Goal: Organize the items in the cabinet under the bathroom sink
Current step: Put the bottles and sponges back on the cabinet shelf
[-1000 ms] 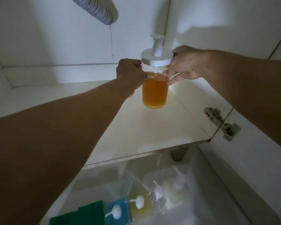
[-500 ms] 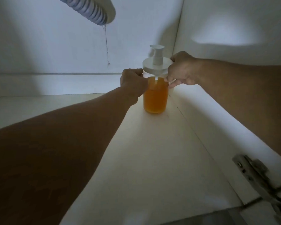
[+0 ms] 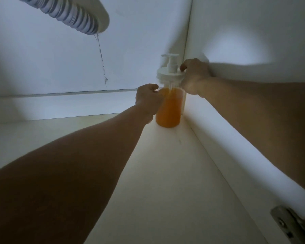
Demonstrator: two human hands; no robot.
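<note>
The white cabinet shelf (image 3: 165,173) stretches out beneath my forearms. The grey ribbed drain hose (image 3: 69,13) hangs above and to the left of my left hand. Between my hands stands the clear pump bottle of orange liquid (image 3: 168,110), upright in the back right corner. My left hand (image 3: 148,100) curls around its body; my right hand (image 3: 195,77) grips the rim of its white round lid (image 3: 169,74).
</note>
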